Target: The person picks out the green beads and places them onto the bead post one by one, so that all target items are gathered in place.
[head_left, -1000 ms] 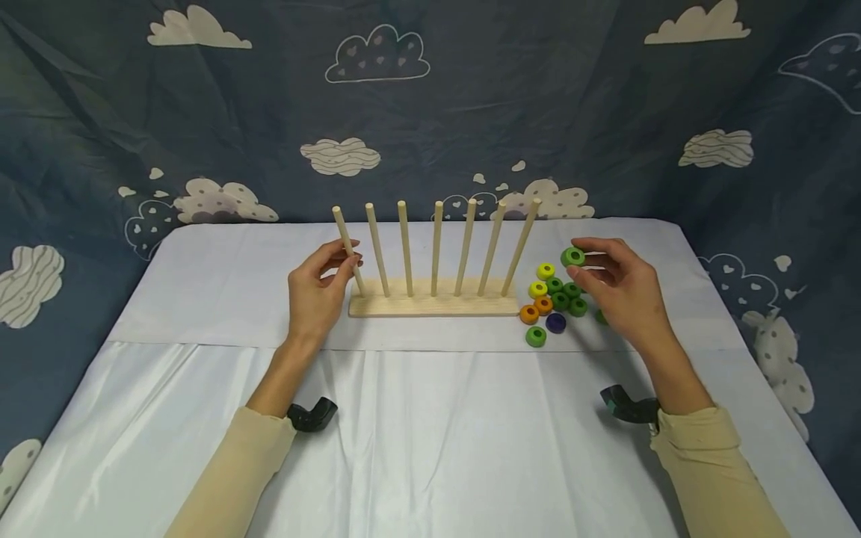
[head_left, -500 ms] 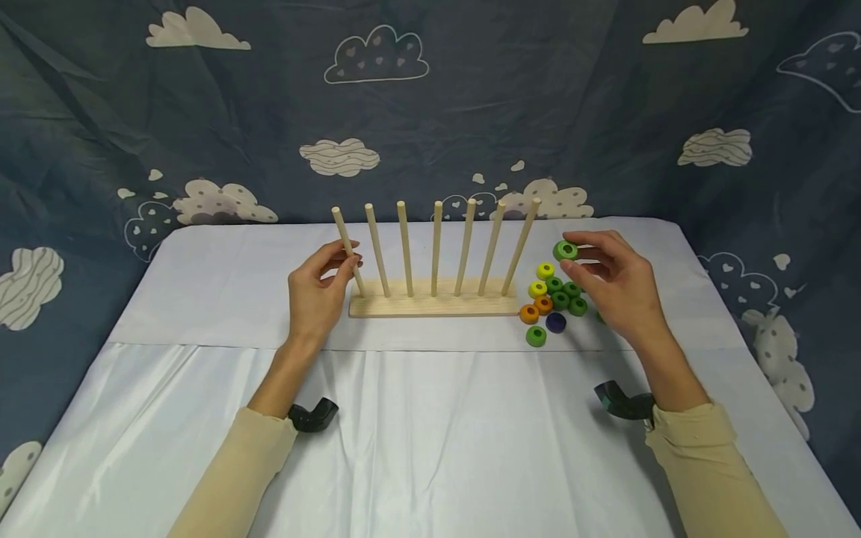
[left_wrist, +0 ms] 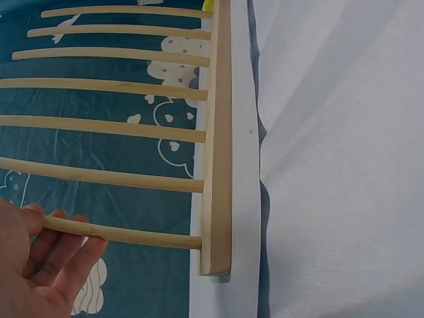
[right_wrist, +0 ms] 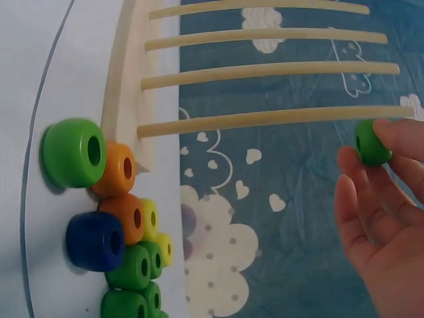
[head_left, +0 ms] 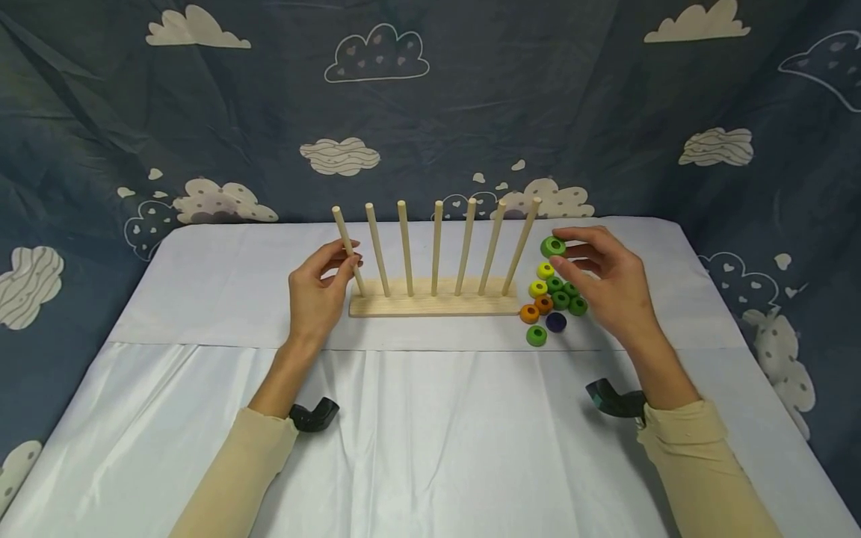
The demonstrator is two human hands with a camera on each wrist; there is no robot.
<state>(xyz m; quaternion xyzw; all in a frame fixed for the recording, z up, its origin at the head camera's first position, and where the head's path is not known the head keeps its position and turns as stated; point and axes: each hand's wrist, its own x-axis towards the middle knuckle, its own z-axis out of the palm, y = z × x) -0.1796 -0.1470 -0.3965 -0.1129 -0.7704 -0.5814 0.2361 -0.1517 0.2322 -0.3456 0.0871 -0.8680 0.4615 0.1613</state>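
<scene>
A pale wooden base [head_left: 437, 300] carries a row of several upright pegs on the white table. My left hand [head_left: 321, 288] pinches the leftmost peg [head_left: 341, 226] between thumb and fingers, as the left wrist view also shows with that peg [left_wrist: 146, 237]. Off the rack's right end, my right hand [head_left: 605, 280] holds a green bead [head_left: 553, 246] up in the air. The right wrist view has this bead [right_wrist: 372, 142] close beside the rightmost peg [right_wrist: 265, 120], near its upper end, not on it. All the pegs are bare.
Loose beads lie at the rack's right end: a light green bead [head_left: 536, 335], a dark blue bead [head_left: 556, 322], orange beads [head_left: 529, 314], yellow beads [head_left: 545, 270] and several darker green beads [head_left: 560, 300]. A patterned dark curtain [head_left: 430, 112] hangs behind the table.
My right hand has moved left and slightly away from me with the green bead, towards the rightmost peg. My left hand keeps its place on the leftmost peg.
</scene>
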